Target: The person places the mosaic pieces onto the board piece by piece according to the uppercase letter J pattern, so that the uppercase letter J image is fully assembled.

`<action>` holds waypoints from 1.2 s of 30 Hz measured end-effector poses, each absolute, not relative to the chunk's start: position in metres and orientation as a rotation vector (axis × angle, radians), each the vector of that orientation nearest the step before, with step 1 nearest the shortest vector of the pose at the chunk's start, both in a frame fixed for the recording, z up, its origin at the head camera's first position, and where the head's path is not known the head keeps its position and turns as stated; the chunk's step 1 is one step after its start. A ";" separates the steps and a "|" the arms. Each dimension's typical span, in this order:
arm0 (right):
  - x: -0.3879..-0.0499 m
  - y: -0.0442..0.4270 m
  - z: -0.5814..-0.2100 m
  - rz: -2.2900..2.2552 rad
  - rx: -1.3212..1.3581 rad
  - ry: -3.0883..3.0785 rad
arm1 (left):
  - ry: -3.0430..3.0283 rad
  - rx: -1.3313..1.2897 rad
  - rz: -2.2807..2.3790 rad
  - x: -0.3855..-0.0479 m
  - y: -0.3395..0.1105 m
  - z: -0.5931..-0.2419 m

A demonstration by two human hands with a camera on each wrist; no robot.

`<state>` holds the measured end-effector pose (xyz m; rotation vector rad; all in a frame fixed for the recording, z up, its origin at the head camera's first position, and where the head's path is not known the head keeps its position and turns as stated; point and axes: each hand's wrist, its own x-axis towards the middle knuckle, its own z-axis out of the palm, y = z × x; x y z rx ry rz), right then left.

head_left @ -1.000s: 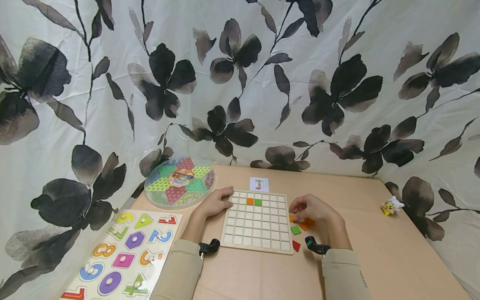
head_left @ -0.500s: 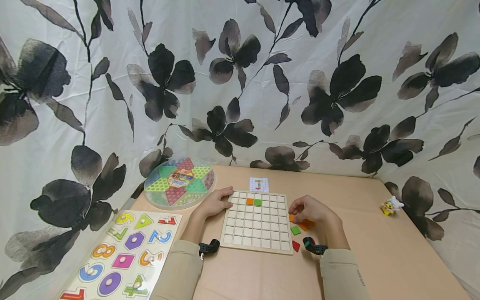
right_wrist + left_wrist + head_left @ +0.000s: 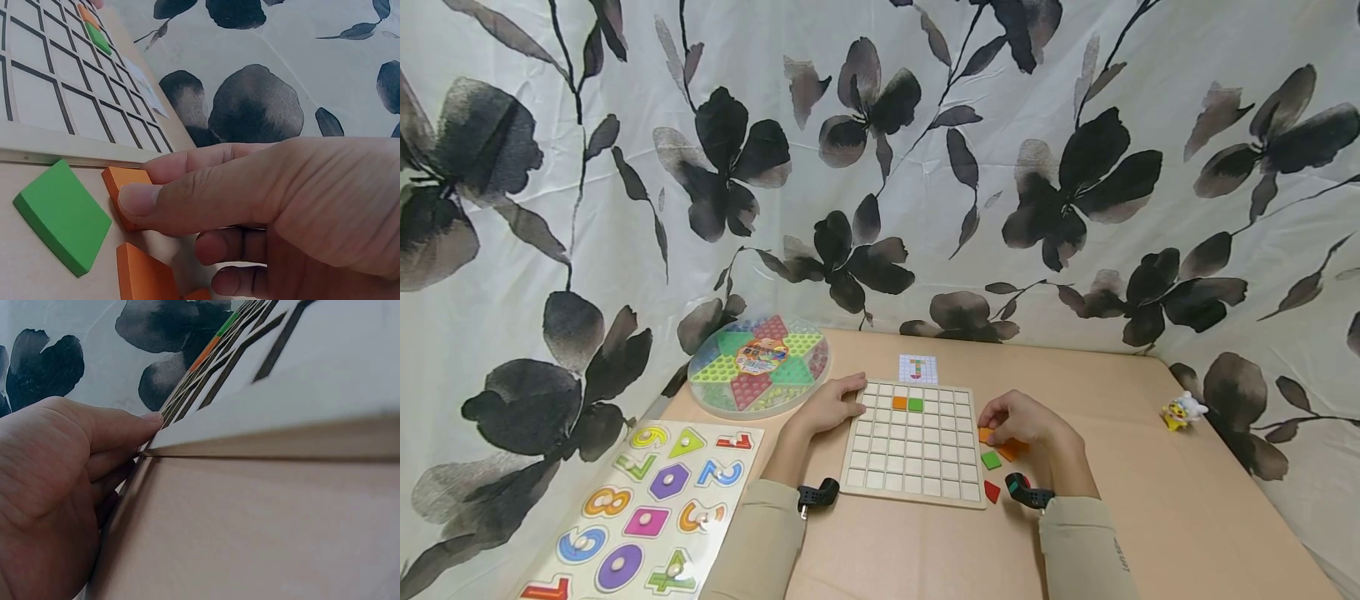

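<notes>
A white grid board (image 3: 917,450) lies on the table, with an orange tile (image 3: 900,403) and a green tile (image 3: 916,405) side by side near its far edge. At its left edge, the left hand (image 3: 827,408) grips the rim, thumb on top in the left wrist view. The right hand (image 3: 281,200) pinches an orange tile (image 3: 119,181) between thumb and index finger, just beside the board's right edge. Next to it lie a loose green tile (image 3: 62,215) and another orange tile (image 3: 145,275); a red tile (image 3: 992,492) lies nearer the front.
Behind the board lies a small pattern card (image 3: 918,369). A round, colourful game board (image 3: 761,365) stands at the back left, a puzzle board of numbers and shapes (image 3: 647,521) at the front left. A small toy figure (image 3: 1183,412) is at the far right.
The right hand and wrist have shifted very slightly left. The left hand has stayed at the board's edge.
</notes>
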<state>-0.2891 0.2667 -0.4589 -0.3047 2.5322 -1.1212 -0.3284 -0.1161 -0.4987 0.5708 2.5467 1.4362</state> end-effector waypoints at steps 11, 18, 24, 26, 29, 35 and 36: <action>-0.291 0.268 -0.461 -1.085 -0.334 2.560 | 2.537 0.579 1.445 -0.328 -0.116 -0.499; -0.291 0.268 -0.461 -1.092 -0.306 2.617 | 2.532 0.575 1.449 -0.328 -0.116 -0.498; -0.291 0.269 -0.458 -1.127 -0.298 2.632 | 2.540 0.570 1.446 -0.328 -0.115 -0.498; -0.291 0.269 -0.458 -1.141 -0.291 2.625 | 2.537 0.566 1.451 -0.327 -0.115 -0.498; -0.291 0.269 -0.458 -1.163 -0.275 2.621 | 2.526 0.564 1.463 -0.327 -0.115 -0.498; -0.291 0.270 -0.458 -1.191 -0.233 2.635 | 2.531 0.576 1.453 -0.327 -0.116 -0.499; -0.291 0.270 -0.458 -1.200 -0.223 2.633 | 2.531 0.578 1.452 -0.327 -0.116 -0.499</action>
